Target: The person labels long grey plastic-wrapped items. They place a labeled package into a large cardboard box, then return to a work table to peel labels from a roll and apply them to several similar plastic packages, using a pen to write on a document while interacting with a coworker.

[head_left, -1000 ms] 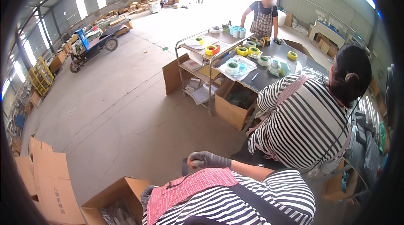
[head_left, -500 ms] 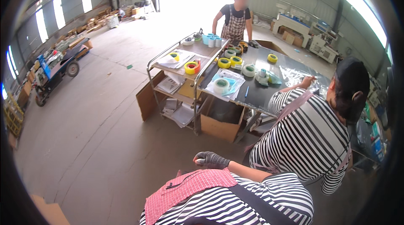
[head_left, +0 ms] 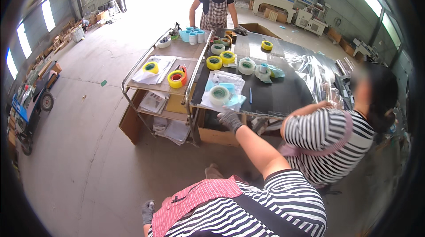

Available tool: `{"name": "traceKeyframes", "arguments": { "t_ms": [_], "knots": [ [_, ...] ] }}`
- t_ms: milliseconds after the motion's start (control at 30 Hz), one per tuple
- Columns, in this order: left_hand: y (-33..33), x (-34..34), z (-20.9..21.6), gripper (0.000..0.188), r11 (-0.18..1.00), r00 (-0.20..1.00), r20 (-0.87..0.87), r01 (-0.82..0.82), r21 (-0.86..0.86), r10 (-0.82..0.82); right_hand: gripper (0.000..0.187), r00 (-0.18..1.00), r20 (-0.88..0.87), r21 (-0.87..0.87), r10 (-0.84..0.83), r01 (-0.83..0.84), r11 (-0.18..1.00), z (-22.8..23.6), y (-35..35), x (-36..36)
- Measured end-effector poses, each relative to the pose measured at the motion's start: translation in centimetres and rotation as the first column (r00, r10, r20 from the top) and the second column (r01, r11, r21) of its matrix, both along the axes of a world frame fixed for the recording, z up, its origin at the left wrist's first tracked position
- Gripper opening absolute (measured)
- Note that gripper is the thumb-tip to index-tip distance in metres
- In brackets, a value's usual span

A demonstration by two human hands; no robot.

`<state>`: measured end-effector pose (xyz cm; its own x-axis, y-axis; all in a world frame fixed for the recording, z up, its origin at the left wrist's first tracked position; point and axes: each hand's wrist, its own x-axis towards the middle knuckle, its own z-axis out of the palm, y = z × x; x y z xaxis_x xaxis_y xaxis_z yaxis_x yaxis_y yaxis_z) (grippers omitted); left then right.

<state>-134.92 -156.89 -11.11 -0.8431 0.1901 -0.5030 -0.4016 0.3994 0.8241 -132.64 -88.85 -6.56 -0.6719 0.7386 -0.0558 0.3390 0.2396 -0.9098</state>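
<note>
My right hand, in a grey glove, reaches forward to the near edge of the black-topped table. Its fingers are stretched out and hold nothing. Just beyond it, a clear tape roll lies on a pile of papers with a light-blue sheet. Low at my left side hangs my left hand, also gloved; its fingers are too small and blurred to read. A blue pen lies right of the papers. Yellow tape rolls and a whitish tape roll stand farther back.
Left of the table is a metal-railed cart with tape rolls, papers and light-blue rolls. At right a person in stripes handles clear film. Another person stands at the far side. A cardboard box is under the table.
I have come closer to the table, and my right arm has stretched forward from my body, its hand uncurling. My left hand has come into view. The striped co-worker has turned toward the left.
</note>
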Motion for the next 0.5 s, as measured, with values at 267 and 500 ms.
{"name": "traceKeyframes", "arguments": {
  "t_ms": [267, 500],
  "knots": [
    [8.5, -1.5, -0.1, 0.019, 0.973, 0.979, 0.203, 0.049, -0.225, -0.003, 0.047, 0.808, 0.265, 0.432, -0.527, 0.389, 0.814, 2.6, 23.1, -6.4],
    [18.6, -6.4, 0.8, 0.02, 0.964, 0.961, 0.276, 0.085, -0.254, -0.012, 0.068, 0.691, 0.438, 0.428, -0.575, 0.402, 0.809, 3.4, 41.9, -2.6]
  ]
}}
